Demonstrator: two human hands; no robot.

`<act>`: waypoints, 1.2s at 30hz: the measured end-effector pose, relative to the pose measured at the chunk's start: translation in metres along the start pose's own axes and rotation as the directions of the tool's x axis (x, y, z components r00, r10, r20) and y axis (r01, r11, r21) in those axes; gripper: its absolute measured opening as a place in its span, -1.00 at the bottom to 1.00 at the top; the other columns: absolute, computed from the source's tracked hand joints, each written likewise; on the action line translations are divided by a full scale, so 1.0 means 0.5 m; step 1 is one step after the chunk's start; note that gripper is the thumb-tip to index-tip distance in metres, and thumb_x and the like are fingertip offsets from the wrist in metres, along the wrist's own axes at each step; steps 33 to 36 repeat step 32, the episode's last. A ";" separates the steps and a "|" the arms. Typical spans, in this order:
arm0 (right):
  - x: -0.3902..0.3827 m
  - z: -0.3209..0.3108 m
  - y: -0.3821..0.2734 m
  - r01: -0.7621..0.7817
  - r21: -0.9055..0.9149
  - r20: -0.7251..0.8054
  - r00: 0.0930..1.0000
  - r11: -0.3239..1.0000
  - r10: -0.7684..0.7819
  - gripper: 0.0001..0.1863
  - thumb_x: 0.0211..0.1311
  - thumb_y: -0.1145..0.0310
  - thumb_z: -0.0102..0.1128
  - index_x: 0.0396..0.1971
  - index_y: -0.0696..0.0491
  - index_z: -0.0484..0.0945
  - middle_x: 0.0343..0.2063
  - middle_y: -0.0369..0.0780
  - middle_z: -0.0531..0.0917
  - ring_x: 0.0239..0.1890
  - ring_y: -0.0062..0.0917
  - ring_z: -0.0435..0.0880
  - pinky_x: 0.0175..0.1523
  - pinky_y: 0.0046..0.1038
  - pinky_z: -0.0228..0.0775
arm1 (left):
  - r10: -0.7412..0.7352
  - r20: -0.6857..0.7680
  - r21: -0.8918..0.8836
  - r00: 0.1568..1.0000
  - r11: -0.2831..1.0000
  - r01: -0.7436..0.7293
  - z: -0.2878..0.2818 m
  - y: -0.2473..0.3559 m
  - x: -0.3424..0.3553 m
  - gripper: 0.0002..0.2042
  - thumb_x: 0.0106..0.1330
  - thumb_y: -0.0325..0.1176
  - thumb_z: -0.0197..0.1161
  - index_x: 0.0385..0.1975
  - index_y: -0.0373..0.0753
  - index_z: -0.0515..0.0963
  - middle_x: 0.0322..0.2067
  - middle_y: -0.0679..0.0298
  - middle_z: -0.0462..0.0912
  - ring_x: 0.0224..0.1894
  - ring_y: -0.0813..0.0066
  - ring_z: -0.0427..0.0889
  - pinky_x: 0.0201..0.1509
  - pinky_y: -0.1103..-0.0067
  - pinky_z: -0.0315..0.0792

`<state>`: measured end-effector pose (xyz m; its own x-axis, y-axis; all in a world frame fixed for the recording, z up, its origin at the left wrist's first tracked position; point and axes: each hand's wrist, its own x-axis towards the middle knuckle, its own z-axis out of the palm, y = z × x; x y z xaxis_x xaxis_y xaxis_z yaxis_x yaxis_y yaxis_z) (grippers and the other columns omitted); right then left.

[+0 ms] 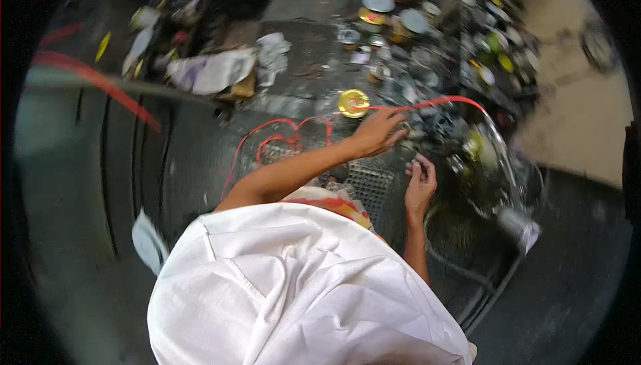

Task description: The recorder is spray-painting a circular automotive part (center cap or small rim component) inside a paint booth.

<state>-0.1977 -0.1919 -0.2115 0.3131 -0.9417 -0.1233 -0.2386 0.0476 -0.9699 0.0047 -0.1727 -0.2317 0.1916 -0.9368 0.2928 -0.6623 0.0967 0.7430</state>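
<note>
My left hand (380,131) reaches in from the left over the dark floor, thumb and fingers apart. Its fingertips lie close to a thin red cord (441,101) that passes just beyond them; whether they touch it I cannot tell. A round gold tin lid (354,103) lies just beyond this hand. Lower and to the right, my right hand (420,183) is raised with its fingers curled and their tips together. What sits in that pinch, if anything, is too small and blurred to name. Left of my hands, the red cord forms loose loops (257,138).
Round tins (378,3) and cluttered small items cover the back right. Crumpled paper (272,58) and a printed sheet (214,71) lie at the back left. A brown board (574,98) stands at the right. A perforated dark mat (370,188) lies below my hands.
</note>
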 end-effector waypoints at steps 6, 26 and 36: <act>-0.148 0.281 -0.051 0.094 -0.042 0.568 0.822 0.995 -0.054 -0.79 0.37 0.40 0.10 -0.12 0.17 0.59 -0.30 -0.20 0.66 -0.28 -0.56 0.68 -0.16 -0.51 0.50 | -0.855 0.232 0.393 0.463 0.518 0.760 -0.181 -0.135 -0.773 -0.43 0.39 0.04 0.01 0.03 -0.44 0.50 0.10 -0.22 0.49 0.16 -0.15 0.47 0.19 0.16 0.40; -1.047 0.950 -0.226 0.178 0.110 0.964 -0.259 0.978 -0.061 -0.56 0.46 0.07 -0.01 -0.02 0.15 0.58 -0.34 -0.24 0.63 -0.33 -0.58 0.61 -0.19 -0.49 0.43 | -0.710 -0.528 -0.839 -0.467 0.348 0.419 -0.722 0.451 -1.802 -0.30 0.41 0.25 -0.06 -0.05 -0.43 0.57 -0.30 0.13 0.65 -0.24 0.39 0.67 -0.10 0.52 0.58; -1.095 1.074 -0.235 0.397 0.170 0.977 -0.187 0.902 -0.101 -0.52 0.48 -0.01 -0.10 -0.01 0.07 0.60 -0.23 -0.17 0.67 -0.28 -0.37 0.68 -0.19 -0.39 0.48 | -0.748 -0.469 -0.873 -0.469 0.314 0.372 -0.792 0.391 -1.740 -0.16 0.36 0.36 -0.14 0.04 -0.50 0.52 -0.22 -0.01 0.66 -0.18 0.27 0.69 -0.05 0.50 0.59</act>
